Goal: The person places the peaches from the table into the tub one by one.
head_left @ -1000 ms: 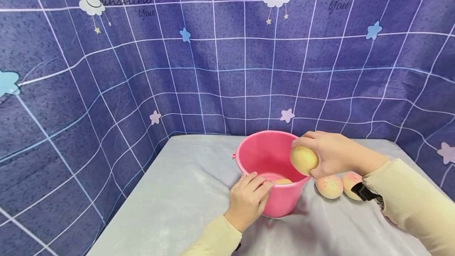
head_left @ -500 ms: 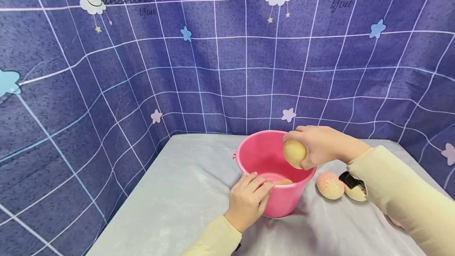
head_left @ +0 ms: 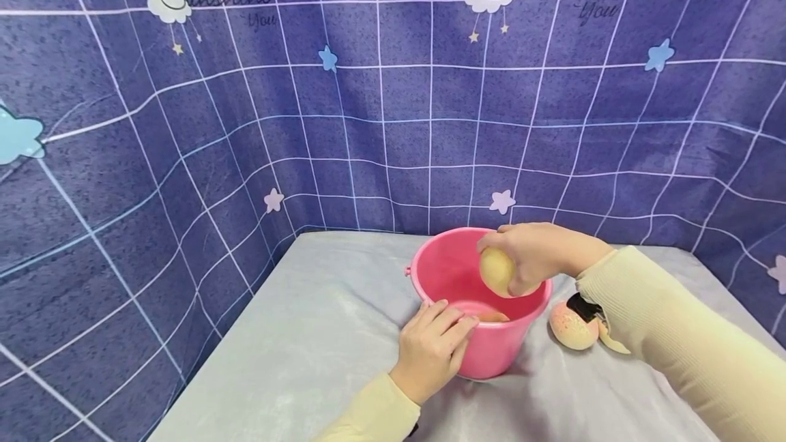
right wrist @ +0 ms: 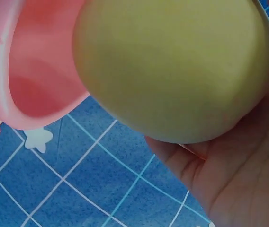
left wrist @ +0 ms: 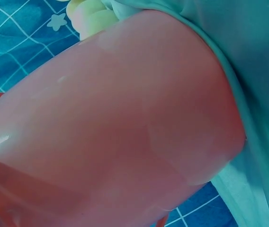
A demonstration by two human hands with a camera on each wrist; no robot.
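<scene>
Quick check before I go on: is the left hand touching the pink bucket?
Touching. The head view shows it: the left hand lies over the near rim of the pink bucket, with no gap.

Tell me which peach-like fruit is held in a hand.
The yellow fruit in the right hand, at the pink bucket. The others are unheld: one shows inside the bucket, at least two lie on the cloth.

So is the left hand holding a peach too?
No, in the head view the left hand is on the rim of the pink bucket, while the right hand holds the peach.
</scene>
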